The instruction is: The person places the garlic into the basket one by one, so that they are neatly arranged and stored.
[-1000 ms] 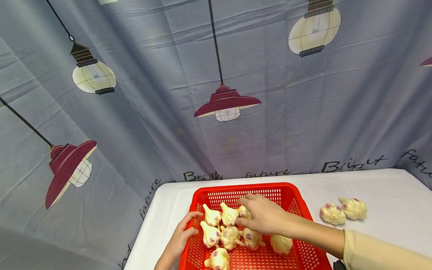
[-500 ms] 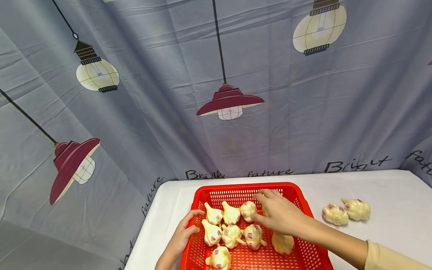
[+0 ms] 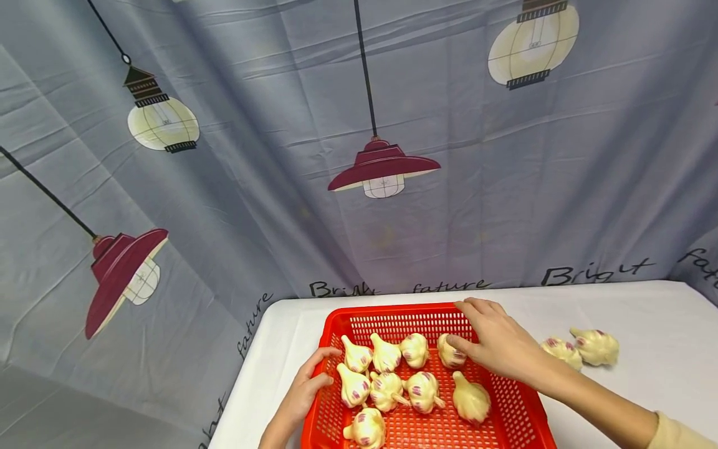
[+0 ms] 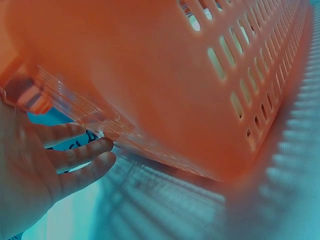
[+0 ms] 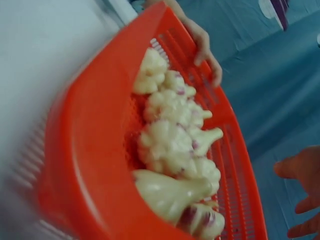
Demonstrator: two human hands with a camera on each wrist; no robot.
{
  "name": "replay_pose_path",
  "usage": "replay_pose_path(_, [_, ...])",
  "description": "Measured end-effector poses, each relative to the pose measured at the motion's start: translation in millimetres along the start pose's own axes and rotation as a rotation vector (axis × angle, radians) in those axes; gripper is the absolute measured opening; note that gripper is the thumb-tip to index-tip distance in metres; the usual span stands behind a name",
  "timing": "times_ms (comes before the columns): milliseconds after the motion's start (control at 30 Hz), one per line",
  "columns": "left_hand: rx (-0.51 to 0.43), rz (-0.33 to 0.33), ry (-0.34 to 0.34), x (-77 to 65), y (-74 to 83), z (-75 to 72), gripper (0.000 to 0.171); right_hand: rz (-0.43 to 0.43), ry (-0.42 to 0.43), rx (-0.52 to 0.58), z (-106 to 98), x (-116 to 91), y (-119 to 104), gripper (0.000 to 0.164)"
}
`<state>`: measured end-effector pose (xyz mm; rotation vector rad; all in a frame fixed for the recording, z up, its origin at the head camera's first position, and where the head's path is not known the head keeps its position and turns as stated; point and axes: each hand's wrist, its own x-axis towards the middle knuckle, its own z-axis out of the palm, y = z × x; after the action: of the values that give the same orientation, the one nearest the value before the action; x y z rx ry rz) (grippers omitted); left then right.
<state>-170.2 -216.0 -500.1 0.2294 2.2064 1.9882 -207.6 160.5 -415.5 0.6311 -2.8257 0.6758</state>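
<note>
Several cream garlic bulbs (image 3: 387, 391) with purple streaks lie in a red slotted plastic basket (image 3: 404, 310). My left hand (image 3: 300, 393) holds the basket's left rim, with thumb and a finger over the edge. In the left wrist view the other fingers of the left hand (image 4: 70, 155) lie along the outer wall. My right hand (image 3: 499, 340) is over the basket's back right part with its fingers spread and nothing in them. Its thumb is beside a garlic bulb (image 3: 450, 351) near the right wall. In front of that lies another garlic bulb (image 3: 471, 399), neck pointing back.
Two more garlic bulbs (image 3: 596, 347) lie on the white tabletop (image 3: 645, 312) right of the basket, one partly behind my right arm. A grey curtain (image 3: 252, 125) printed with lamps hangs behind the table.
My right hand has let go of a garlic bulb at the basket's back right and moved up and right from it. The left hand stays on the rim.
</note>
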Motion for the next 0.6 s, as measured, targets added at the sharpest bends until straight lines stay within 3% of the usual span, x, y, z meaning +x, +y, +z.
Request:
replay_pose_path(200, [-0.007,-0.001,-0.004,1.3,-1.1,-0.7,0.053,0.032,0.011,-0.022,-9.5,-4.0,20.3,0.071])
replay_pose_path(600, [-0.015,-0.002,-0.003,0.7,-0.1,0.0,0.053,0.159,0.003,-0.038,-29.7,-24.7,84.3,0.077])
